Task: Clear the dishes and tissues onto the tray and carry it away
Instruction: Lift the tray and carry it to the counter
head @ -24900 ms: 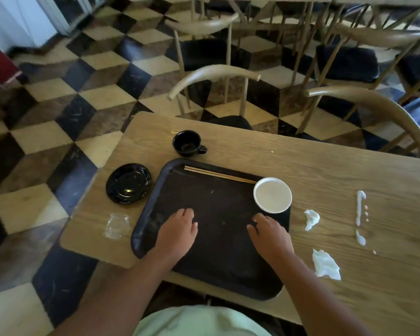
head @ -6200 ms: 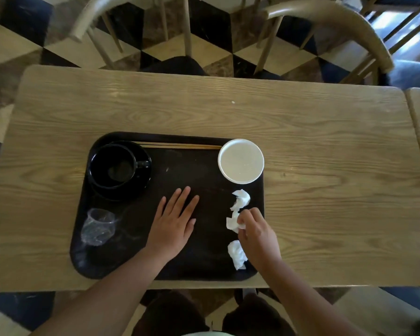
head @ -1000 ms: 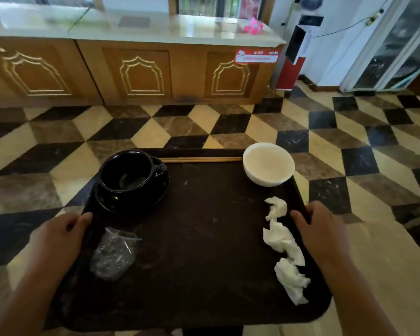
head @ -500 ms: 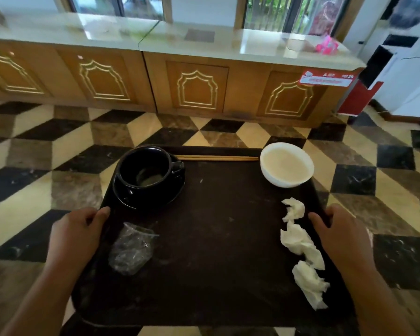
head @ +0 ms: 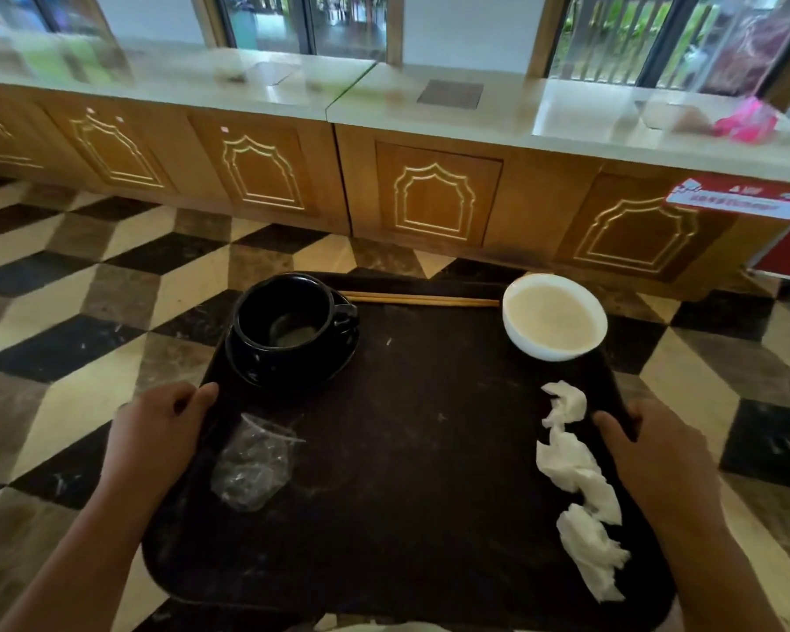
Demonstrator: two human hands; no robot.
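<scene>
Carrying the tray (head: pixel 407 517) at waist height over a chequered floor (head: pixel 87 321), the person grips it at both side rims, roughly midway along, which should balance the load between the arms. Left hand (head: pixel 156 435) is wrapped over the left rim, thumb lying on the top edge; right hand (head: pixel 657 458) is closed on the right rim likewise, thumb on top. Fingers beneath are hidden. Both forearms run forward and slightly inward, wrists low.

Load: black cup (head: pixel 288 319) sits on its saucer (head: pixel 293 371) at far left; chopsticks (head: pixel 420 299) lie along the far rim, where the lip likely stops rolling; white bowl (head: pixel 553 317) at far right corner, upright. Crumpled plastic cup (head: pixel 254 467) lies on its side just beside the left hand. Three tissues (head: pixel 580 481) form a line along the right edge, near the right thumb.

Heavy items are far, light ones near. Tissues and plastic cup are loose and light; judged the likeliest to slide or blow off if the tray tilts. A counter (head: pixel 429 98) stands ahead. Clearing looks complete; carrying is the step in hand.
</scene>
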